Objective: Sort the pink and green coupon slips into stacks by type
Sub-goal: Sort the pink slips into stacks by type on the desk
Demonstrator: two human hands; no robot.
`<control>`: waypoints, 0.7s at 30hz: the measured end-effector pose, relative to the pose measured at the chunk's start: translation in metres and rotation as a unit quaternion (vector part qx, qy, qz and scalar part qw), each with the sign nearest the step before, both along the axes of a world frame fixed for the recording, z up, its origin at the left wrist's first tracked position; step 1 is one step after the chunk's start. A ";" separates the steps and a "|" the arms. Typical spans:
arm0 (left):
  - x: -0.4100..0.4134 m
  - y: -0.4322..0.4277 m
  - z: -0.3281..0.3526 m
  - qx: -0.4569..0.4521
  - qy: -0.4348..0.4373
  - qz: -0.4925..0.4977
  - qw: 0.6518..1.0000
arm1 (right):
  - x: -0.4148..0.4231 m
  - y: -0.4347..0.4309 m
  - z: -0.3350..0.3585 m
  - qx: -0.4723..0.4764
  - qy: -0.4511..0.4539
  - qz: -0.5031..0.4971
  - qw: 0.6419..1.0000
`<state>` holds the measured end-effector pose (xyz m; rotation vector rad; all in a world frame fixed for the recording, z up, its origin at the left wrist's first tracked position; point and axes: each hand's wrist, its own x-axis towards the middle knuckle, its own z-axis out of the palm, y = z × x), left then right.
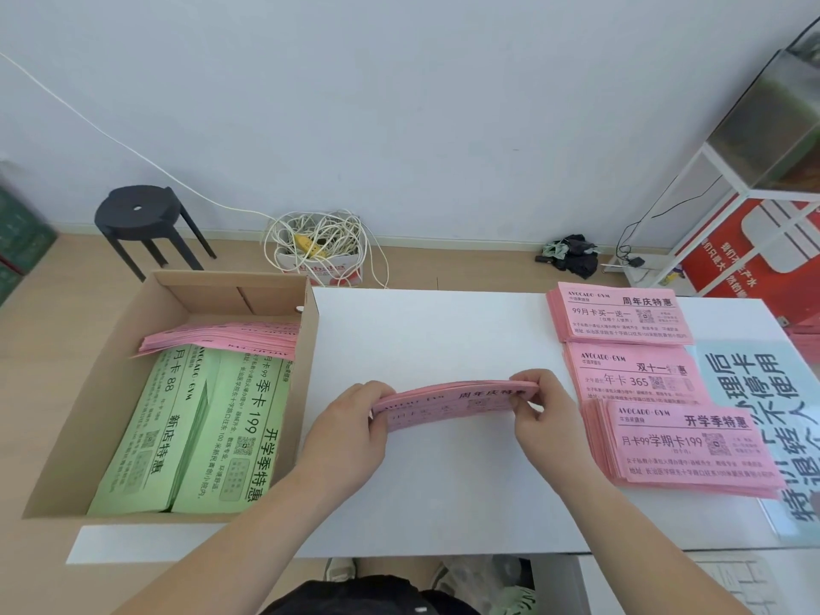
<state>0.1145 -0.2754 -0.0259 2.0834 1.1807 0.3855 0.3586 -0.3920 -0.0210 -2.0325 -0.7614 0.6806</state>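
A bundle of pink coupon slips (452, 403) is held level above the middle of the white table (435, 339). My left hand (350, 419) grips its left end and my right hand (541, 406) pinches its right end. Three pink stacks lie in a column on the table's right side: a far stack (621, 315), a middle stack (634, 370) and a near stack (683, 450). In the cardboard box (310, 330) at left lie two green stacks (195, 428) side by side, with a fanned pink stack (222, 337) behind them.
A pale blue printed sheet (763, 392) lies at the table's right edge under the pink stacks. Beyond the table stand a black stool (137, 215), a small box of tangled white cable (319, 246) and a white shelf frame (732, 193) with a red panel.
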 end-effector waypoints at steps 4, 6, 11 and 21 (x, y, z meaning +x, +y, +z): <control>0.006 -0.006 0.004 -0.047 -0.025 0.036 0.998 | -0.007 -0.003 -0.003 0.020 0.062 -0.039 0.997; 0.008 -0.008 0.007 -0.076 -0.056 0.064 0.993 | -0.009 -0.002 -0.002 0.032 0.092 -0.066 0.993; 0.012 -0.018 0.007 -0.149 -0.144 0.140 0.968 | -0.015 0.001 -0.002 0.057 0.129 -0.095 0.985; 0.024 -0.021 0.006 -0.111 -0.169 0.167 0.965 | -0.026 0.006 0.006 0.088 0.153 -0.122 0.977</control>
